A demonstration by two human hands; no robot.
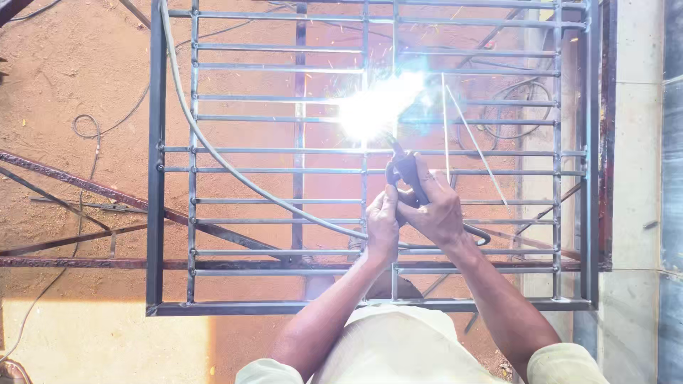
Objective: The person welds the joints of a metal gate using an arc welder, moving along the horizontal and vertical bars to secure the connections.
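A grey steel window grille [155, 185] with many horizontal bars lies flat before me. My right hand [440, 212] grips a dark welding electrode holder [407, 173] pointed up at a bar near the grille's middle. My left hand [383, 226] closes around the holder's lower part beside the right hand. A blinding white arc [373, 107] with flying sparks burns at the electrode tip. A thick grey cable [206, 146] runs from the holder in a curve across the grille to the top left.
Reddish dirt ground [78, 78] lies under the grille, with thin wires [89, 131] and rusty steel bars [71, 185] at left. Two loose thin rods [469, 135] rest on the grille right of the arc. A pale concrete slab [637, 142] borders the right side.
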